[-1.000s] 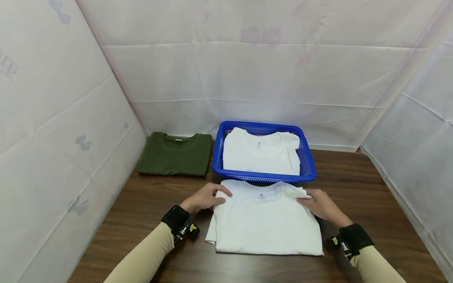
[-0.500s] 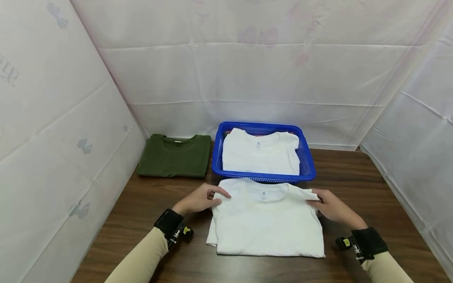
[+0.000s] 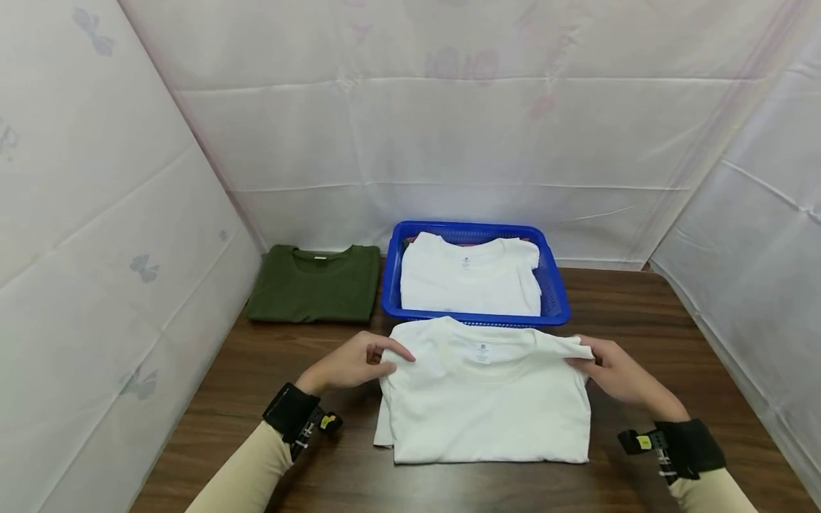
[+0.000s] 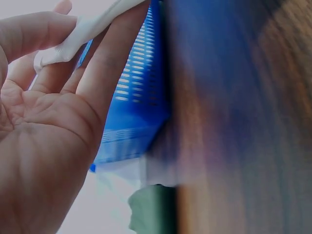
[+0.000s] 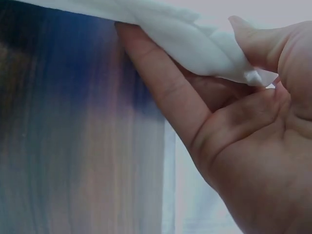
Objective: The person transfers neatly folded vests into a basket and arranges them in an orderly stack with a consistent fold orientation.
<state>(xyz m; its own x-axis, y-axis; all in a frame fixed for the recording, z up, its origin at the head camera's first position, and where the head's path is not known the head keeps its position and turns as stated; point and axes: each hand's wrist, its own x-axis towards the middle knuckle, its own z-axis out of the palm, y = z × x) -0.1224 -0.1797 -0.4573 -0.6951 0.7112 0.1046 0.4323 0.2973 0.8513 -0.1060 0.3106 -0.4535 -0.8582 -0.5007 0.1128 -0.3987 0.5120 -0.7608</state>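
Both hands work the same folded white shirt (image 3: pixel 487 399), which lies on the bench (image 3: pixel 641 335) between them, its collar end just short of the blue basket (image 3: pixel 558 303). The left hand (image 3: pixel 349 363) pinches the shirt's left shoulder corner between thumb and fingers; the left wrist view shows the cloth edge (image 4: pixel 83 31) caught there, with the basket's slotted wall (image 4: pixel 136 97) just past the fingertips. The right hand (image 3: pixel 618 374) grips the opposite shoulder corner, and the right wrist view shows a bunched fold of cloth (image 5: pixel 204 41) trapped between thumb and curled fingers. Holding the two far corners this way seems meant to keep the folded layers together and the top edge taut and level, so the shirt moves as one flat packet rather than sagging open. The collar end looks raised slightly off the bench, while the near end lies flat between the forearms. Beyond the hands, the basket already holds another white shirt (image 3: pixel 471 274), folded and laid collar away, which would explain the matching orientation of the one being held. Beyond the left hand and beside the basket, a folded green shirt (image 3: pixel 311 281) rests on the bench against the white sheeting (image 3: pixel 96 214) that walls in the space.
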